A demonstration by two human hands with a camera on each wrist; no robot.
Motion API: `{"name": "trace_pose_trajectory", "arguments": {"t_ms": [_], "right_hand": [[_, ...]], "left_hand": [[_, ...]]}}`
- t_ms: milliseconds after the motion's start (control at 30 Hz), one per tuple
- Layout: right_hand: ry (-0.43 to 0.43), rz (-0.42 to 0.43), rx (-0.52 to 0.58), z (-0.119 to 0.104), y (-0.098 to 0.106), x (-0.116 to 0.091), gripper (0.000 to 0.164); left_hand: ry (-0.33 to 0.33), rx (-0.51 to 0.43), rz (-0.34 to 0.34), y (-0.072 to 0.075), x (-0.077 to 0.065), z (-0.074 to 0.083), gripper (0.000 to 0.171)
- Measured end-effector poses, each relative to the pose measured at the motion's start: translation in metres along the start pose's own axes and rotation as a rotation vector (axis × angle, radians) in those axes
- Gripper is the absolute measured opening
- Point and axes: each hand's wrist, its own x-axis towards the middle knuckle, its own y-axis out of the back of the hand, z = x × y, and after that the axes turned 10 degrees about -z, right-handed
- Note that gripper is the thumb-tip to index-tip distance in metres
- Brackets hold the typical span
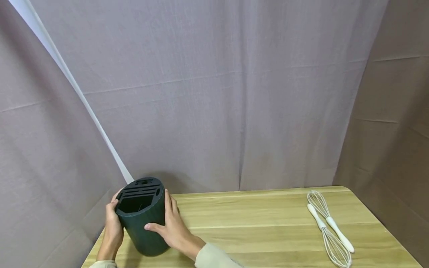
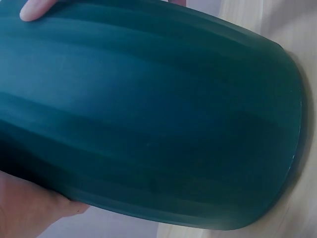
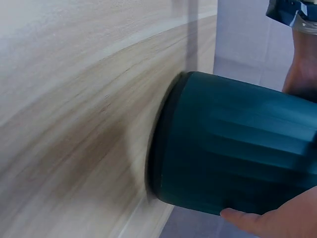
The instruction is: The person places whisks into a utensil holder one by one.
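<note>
"Because the green holder (image 1: 145,235) is wide, two-handed?"

"Apparently. Left hand (image 1: 114,225) and right hand (image 1: 176,229) grip opposite sides, likely for steadiness; holder at left end of wooden table (image 1: 251,230), whisks (image 1: 336,231) well apart, right."

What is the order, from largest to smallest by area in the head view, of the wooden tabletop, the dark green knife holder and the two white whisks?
1. Wooden tabletop
2. Dark green knife holder
3. White whisk with its handle toward the camera and white whisk with its handle pointing away: they look alike, so I leave these two unranked.
</note>
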Motion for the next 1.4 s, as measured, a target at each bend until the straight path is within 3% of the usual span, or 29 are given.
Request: {"name": "trace_pose_trajectory", "arguments": {"t_ms": [267,433,667,900,1033,1400], "right_hand": [[0.010,0.015,0.008,-0.001,0.007,-0.014,0.118],[-0.010,0.020,-0.021,0.000,0.011,-0.022,0.120],[-0.005,0.034,-0.016,0.002,0.013,-0.028,0.121],[0.000,0.050,0.010,0.007,0.026,-0.039,0.119],[0.030,0.083,0.036,0.010,0.036,-0.046,0.121],[0.028,0.081,0.086,0.015,0.050,-0.063,0.119]], "left_hand": [[-0.024,-0.016,-0.008,-0.014,-0.010,0.003,0.060],[-0.005,-0.033,0.004,-0.024,-0.015,0.003,0.062],[-0.023,-0.045,0.023,-0.030,-0.020,0.005,0.062],[0.016,-0.042,-0.038,-0.044,-0.021,0.007,0.065],[0.005,-0.053,-0.058,-0.056,-0.018,0.007,0.064],[-0.011,-0.095,-0.015,-0.080,-0.028,0.014,0.060]]}}
